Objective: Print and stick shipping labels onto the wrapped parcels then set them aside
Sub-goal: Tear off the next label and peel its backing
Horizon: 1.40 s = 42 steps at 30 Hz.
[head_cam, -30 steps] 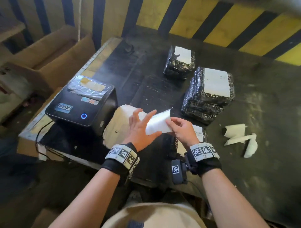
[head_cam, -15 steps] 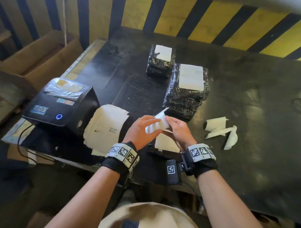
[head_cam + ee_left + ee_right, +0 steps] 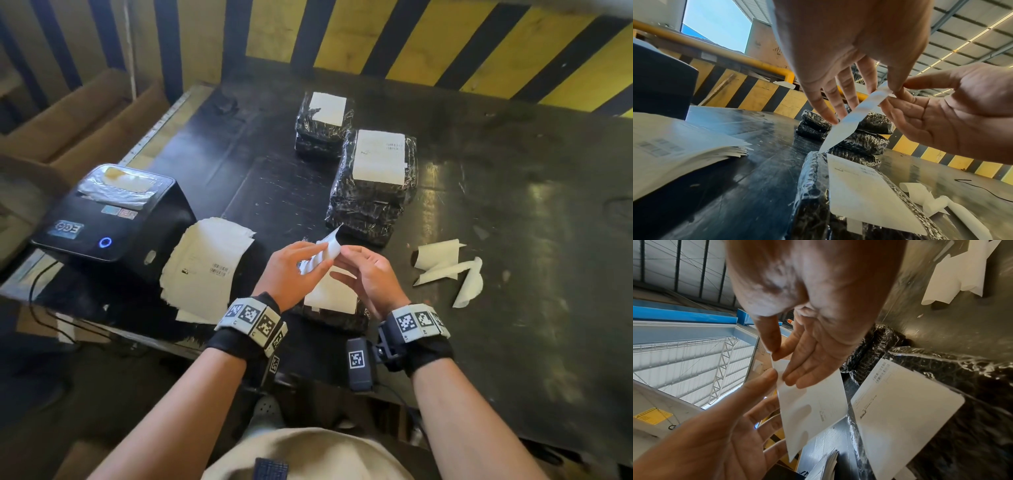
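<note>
A white shipping label (image 3: 325, 251) is held up over the table, and both hands pinch it at its top corner. My left hand (image 3: 301, 265) has the thumb on the front and the fingers spread behind the label (image 3: 813, 405). My right hand (image 3: 347, 255) nips the same corner between thumb and forefinger. Just below the hands lies a black wrapped parcel (image 3: 337, 320) that bears a label (image 3: 865, 193) on its top. A stack of labelled parcels (image 3: 375, 192) stands behind it, and a smaller labelled stack (image 3: 322, 126) stands farther back.
A black label printer (image 3: 113, 212) sits at the table's left edge, with a pile of printed labels (image 3: 205, 263) beside it. Peeled backing scraps (image 3: 448, 267) lie to the right. Cardboard boxes (image 3: 85, 116) stand off the table's left side. A yellow-and-black striped barrier (image 3: 479, 44) runs along the back.
The hands have carried the label from beside the printer's pile to above the near parcel. Both hands have closed in on its top corner.
</note>
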Motion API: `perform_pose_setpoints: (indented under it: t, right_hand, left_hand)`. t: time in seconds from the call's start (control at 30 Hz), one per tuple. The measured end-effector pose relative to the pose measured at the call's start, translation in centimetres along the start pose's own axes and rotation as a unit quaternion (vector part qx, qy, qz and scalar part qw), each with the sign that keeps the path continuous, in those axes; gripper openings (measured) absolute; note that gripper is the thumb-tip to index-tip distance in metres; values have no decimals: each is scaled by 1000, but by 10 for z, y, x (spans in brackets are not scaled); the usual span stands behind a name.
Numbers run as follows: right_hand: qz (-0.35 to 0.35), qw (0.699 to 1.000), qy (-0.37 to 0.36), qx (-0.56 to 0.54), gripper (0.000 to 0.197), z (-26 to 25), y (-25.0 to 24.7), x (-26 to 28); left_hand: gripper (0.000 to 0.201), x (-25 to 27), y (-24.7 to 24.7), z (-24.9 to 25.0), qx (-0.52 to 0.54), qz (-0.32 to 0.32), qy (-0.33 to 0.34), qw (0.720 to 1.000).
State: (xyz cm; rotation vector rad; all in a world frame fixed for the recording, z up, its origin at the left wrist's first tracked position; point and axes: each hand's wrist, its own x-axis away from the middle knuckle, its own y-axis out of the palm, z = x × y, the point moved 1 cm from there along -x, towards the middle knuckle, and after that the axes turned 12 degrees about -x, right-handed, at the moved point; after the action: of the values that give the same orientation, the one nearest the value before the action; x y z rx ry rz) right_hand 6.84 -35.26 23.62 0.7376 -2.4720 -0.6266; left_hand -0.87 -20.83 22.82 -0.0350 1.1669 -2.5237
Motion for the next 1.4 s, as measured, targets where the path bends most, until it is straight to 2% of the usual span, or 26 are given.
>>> perform_pose_setpoints:
  t: [0.23, 0.4, 1.0, 1.27, 1.4]
  right_hand:
    - [-1, 999, -7, 37, 17, 0, -4, 0]
    - [3, 999, -8, 48, 15, -1, -2, 1]
    - [-10, 978, -55, 199, 16, 0, -6, -5]
    - [-13, 978, -53, 201, 17, 1, -5, -7]
    - [19, 982, -62, 179, 18, 0, -3, -6]
  left_hand:
    - [42, 2, 0, 3, -10, -9, 2, 1000]
    - [32, 2, -5, 10, 7, 32, 23, 999]
    - [24, -2, -14, 26, 14, 33, -46, 998]
    - [23, -4, -15, 28, 13, 31, -66, 997]
    - [24, -6, -15, 26, 8, 39, -77, 996]
